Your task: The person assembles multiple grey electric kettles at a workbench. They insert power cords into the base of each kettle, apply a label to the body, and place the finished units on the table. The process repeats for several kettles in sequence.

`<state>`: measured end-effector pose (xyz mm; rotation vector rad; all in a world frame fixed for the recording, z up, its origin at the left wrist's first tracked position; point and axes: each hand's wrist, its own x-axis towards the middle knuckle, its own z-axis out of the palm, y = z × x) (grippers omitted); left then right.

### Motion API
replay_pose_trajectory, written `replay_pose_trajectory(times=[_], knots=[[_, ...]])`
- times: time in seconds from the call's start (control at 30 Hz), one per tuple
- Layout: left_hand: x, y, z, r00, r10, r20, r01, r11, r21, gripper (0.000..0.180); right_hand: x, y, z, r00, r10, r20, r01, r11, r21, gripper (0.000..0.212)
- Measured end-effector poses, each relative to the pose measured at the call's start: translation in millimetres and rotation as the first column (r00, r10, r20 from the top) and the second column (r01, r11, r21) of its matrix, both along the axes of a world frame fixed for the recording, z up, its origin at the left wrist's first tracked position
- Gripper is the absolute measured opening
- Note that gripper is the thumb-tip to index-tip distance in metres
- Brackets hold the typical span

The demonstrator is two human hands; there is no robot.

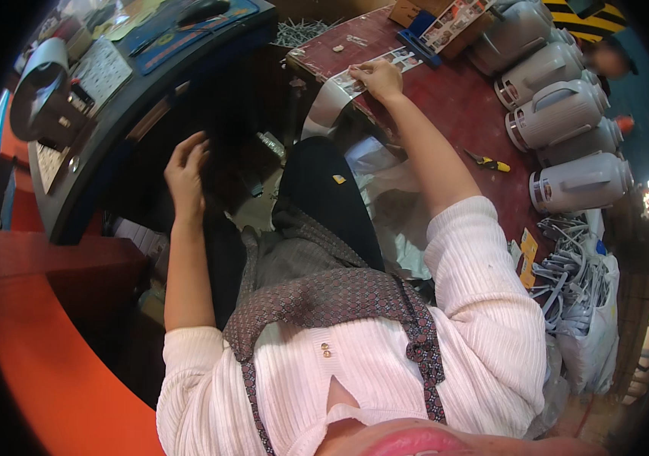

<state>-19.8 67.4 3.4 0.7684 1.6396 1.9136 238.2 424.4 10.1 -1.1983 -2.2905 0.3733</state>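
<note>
My right hand (378, 78) is at the edge of the red table (461, 99), thumb and fingers pinched on a strip of printed labels (397, 59). The strip's pale backing (324, 109) curls down over the table edge towards my lap. My left hand (186, 171) hangs in the air left of my knees, its fingers loosely bent and apart, and I see nothing in it. At the far end of the strip stands a blue holder (421, 47) beside a cardboard box. A small yellow-and-black cutting tool (489, 161) lies on the table, right of my right forearm.
Several pale grey vacuum jugs (579, 182) line the table's right side. Below them a white bag (594, 334) holds grey plastic handles (568, 266). At left is a dark workbench (150, 95) with a blue mat (195, 34). A person (636, 99) is at the far right.
</note>
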Motion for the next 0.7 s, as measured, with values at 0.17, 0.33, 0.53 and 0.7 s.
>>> replay_pose_trajectory(times=[0.17,0.33,0.53,0.7], knots=[[-32.1,-134.1,-40.8,0.887,0.297,-0.352,-0.353,0.929,-0.107,0.021,-3.5,-34.8,1.3,0.840,0.083,0.536,-0.339,0.851,0.400,0.021],[-31.8,-345.2,-150.9,0.781,0.209,-0.588,-0.615,0.418,-0.668,0.026,36.2,-166.0,4.1,0.836,0.419,0.353,-0.548,0.617,0.565,0.022],[84.4,-586.4,-244.1,0.895,0.278,-0.347,-0.175,-0.498,-0.850,0.028,70.8,-273.2,15.8,0.867,0.469,-0.169,-0.435,0.877,0.206,0.014],[154.8,-615.7,-283.5,0.958,0.270,-0.099,0.040,-0.466,-0.884,0.029,44.2,-255.7,13.3,0.932,0.215,-0.291,-0.241,0.969,-0.058,0.016]])
